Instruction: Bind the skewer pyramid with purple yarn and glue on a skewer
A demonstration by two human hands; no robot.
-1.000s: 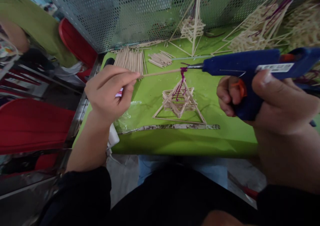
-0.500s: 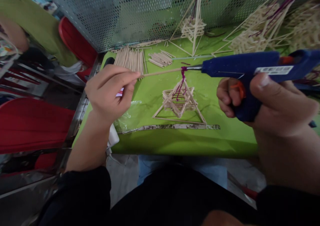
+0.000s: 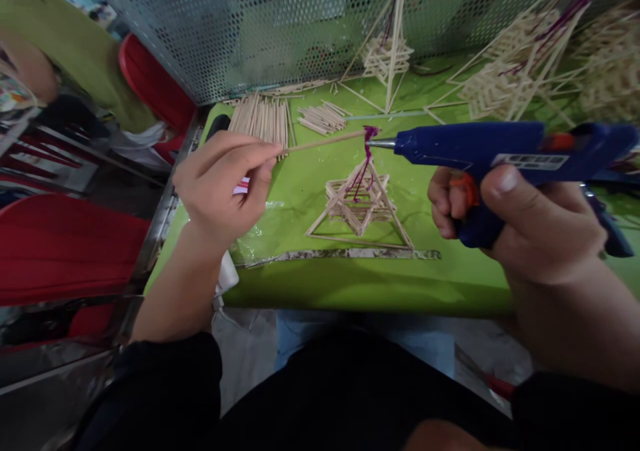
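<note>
Between thumb and fingers, my left hand (image 3: 227, 178) pinches one end of a thin wooden stick (image 3: 325, 142). Purple yarn (image 3: 369, 141) is wound at the stick's far end and hangs down over a small frame of glued sticks (image 3: 361, 204), triangular with a star-like stack inside. My right hand (image 3: 530, 218) grips a blue hot glue gun (image 3: 475, 144), a finger on its orange trigger. The metal nozzle points left, right at the yarn; whether it touches I cannot tell.
A pile of long sticks (image 3: 260, 121) and one of shorter sticks (image 3: 323, 116) lie behind my left hand. More stick frames (image 3: 385, 58) stand by the perforated metal panel (image 3: 225, 31). A stained flat strip (image 3: 360, 254) lies along the green table's (image 3: 375, 288) front. A person sits at far left.
The glue gun has tilted and dropped slightly, its nozzle now just below the stick's end rather than level with it. My left hand and the stick have barely moved.
</note>
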